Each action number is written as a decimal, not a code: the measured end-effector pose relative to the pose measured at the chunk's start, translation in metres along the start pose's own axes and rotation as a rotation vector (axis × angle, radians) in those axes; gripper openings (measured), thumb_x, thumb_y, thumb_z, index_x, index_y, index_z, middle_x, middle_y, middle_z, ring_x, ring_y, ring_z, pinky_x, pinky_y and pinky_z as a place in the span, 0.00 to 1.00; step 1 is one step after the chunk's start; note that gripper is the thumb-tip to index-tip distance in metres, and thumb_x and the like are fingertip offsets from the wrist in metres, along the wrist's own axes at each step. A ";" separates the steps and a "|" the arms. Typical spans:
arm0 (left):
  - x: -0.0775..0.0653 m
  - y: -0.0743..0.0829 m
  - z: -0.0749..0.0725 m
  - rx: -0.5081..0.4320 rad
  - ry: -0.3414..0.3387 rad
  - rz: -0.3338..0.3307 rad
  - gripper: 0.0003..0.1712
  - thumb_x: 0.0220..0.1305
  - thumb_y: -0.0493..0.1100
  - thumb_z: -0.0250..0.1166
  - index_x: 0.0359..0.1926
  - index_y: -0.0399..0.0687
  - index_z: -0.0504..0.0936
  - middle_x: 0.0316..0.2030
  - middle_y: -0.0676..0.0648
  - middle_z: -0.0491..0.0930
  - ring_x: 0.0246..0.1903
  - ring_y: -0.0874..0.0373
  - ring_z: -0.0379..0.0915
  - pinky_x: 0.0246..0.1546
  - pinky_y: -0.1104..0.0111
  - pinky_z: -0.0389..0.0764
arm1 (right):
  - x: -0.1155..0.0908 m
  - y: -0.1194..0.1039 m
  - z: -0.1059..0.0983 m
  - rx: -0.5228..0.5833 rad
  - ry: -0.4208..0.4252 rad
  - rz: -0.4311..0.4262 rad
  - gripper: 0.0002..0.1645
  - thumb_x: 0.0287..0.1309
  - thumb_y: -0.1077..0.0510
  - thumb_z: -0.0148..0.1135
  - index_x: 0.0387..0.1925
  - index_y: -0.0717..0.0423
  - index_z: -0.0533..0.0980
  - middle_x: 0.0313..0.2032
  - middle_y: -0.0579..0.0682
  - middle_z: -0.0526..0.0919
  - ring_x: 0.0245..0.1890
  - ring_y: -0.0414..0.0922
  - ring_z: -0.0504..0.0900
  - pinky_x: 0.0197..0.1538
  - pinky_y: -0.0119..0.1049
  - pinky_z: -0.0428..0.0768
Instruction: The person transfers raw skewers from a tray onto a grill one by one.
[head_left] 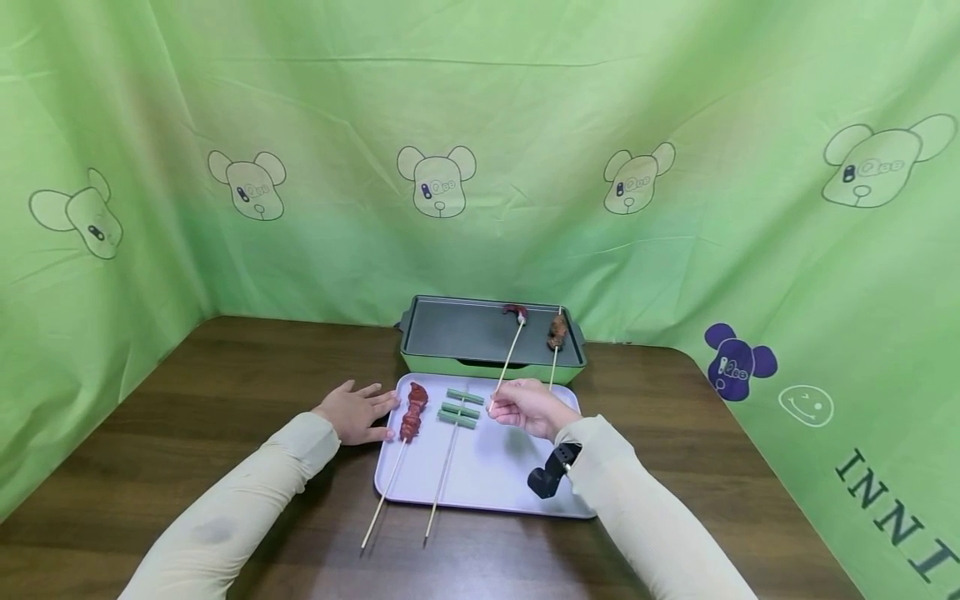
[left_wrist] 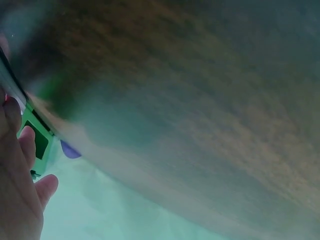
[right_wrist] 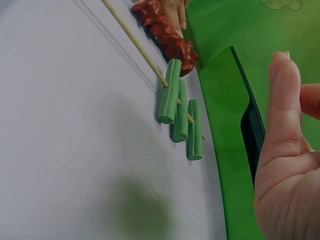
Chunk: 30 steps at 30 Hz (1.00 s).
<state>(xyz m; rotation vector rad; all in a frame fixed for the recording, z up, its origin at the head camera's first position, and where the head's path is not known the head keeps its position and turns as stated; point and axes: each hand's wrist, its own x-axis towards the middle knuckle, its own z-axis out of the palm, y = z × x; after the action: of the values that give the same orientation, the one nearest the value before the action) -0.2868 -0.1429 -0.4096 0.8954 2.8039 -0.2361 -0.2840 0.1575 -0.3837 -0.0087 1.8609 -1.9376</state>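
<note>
Had red skewer, green skewer overhanging near edge of tray, prob for easy grabbing; pinched dark-tipped skewer with right hand, spread left hand at left edge.

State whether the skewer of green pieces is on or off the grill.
Off the grill: the green skewer lies on the pale tray, its stick crossing the near edge.

We see a dark-red-tipped beige skewer, pale lilac rectangular tray, grey-topped green boxy grill and mouse-patterned green cloth.
</note>
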 end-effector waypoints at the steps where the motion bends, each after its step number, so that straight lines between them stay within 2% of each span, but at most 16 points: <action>1: 0.000 0.000 0.000 -0.002 0.003 0.002 0.37 0.69 0.63 0.48 0.71 0.47 0.62 0.70 0.49 0.60 0.70 0.46 0.52 0.64 0.43 0.53 | 0.000 0.000 0.000 0.004 0.000 0.001 0.11 0.62 0.71 0.45 0.29 0.68 0.74 0.16 0.47 0.80 0.16 0.34 0.79 0.24 0.23 0.78; 5: 0.001 -0.001 0.003 0.004 0.011 0.009 0.37 0.69 0.63 0.48 0.71 0.47 0.62 0.70 0.49 0.61 0.69 0.46 0.53 0.64 0.43 0.54 | 0.000 0.002 0.000 0.031 0.000 0.003 0.12 0.62 0.71 0.45 0.27 0.65 0.74 0.16 0.47 0.80 0.16 0.34 0.79 0.25 0.23 0.78; 11: 0.004 -0.004 0.003 0.011 0.022 0.018 0.38 0.69 0.64 0.47 0.72 0.48 0.62 0.70 0.49 0.60 0.70 0.46 0.53 0.64 0.43 0.54 | 0.001 0.005 0.000 0.091 -0.013 -0.004 0.07 0.64 0.72 0.44 0.34 0.70 0.70 0.17 0.48 0.81 0.18 0.36 0.82 0.27 0.24 0.79; 16: 0.001 -0.002 0.002 -0.002 0.019 0.019 0.38 0.69 0.64 0.48 0.71 0.47 0.62 0.70 0.48 0.61 0.69 0.46 0.53 0.64 0.43 0.54 | 0.000 0.008 0.000 0.120 -0.031 -0.021 0.09 0.66 0.71 0.45 0.34 0.68 0.73 0.19 0.48 0.81 0.20 0.36 0.82 0.29 0.24 0.80; 19: 0.001 -0.002 0.002 -0.002 0.022 0.022 0.37 0.69 0.63 0.48 0.71 0.47 0.63 0.70 0.48 0.61 0.69 0.45 0.53 0.64 0.43 0.54 | -0.001 0.008 0.002 0.132 -0.012 -0.027 0.08 0.67 0.70 0.46 0.39 0.72 0.72 0.20 0.48 0.82 0.21 0.36 0.82 0.30 0.25 0.80; 22: 0.002 -0.003 0.003 -0.003 0.022 0.023 0.37 0.70 0.63 0.48 0.71 0.47 0.62 0.70 0.48 0.60 0.69 0.45 0.53 0.64 0.43 0.54 | -0.004 0.010 0.004 0.123 0.018 -0.019 0.15 0.68 0.68 0.46 0.51 0.79 0.66 0.21 0.49 0.82 0.22 0.37 0.83 0.32 0.26 0.81; 25: 0.002 -0.003 0.003 -0.001 0.014 0.021 0.38 0.70 0.63 0.47 0.72 0.47 0.61 0.70 0.47 0.60 0.70 0.45 0.52 0.64 0.43 0.54 | -0.009 0.014 0.007 0.097 0.027 -0.001 0.21 0.70 0.66 0.46 0.57 0.80 0.62 0.24 0.51 0.83 0.24 0.38 0.84 0.34 0.27 0.81; 30: 0.002 -0.003 0.004 -0.010 0.006 0.019 0.37 0.70 0.63 0.47 0.72 0.47 0.61 0.71 0.47 0.59 0.70 0.45 0.52 0.64 0.43 0.53 | -0.023 0.023 0.013 0.036 -0.042 0.038 0.20 0.66 0.67 0.52 0.54 0.80 0.67 0.25 0.52 0.84 0.24 0.38 0.84 0.34 0.27 0.81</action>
<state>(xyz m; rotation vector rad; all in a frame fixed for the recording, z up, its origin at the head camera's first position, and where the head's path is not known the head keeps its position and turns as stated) -0.2898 -0.1454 -0.4131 0.9211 2.7986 -0.2166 -0.2516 0.1526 -0.3975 -0.0024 1.7863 -1.9300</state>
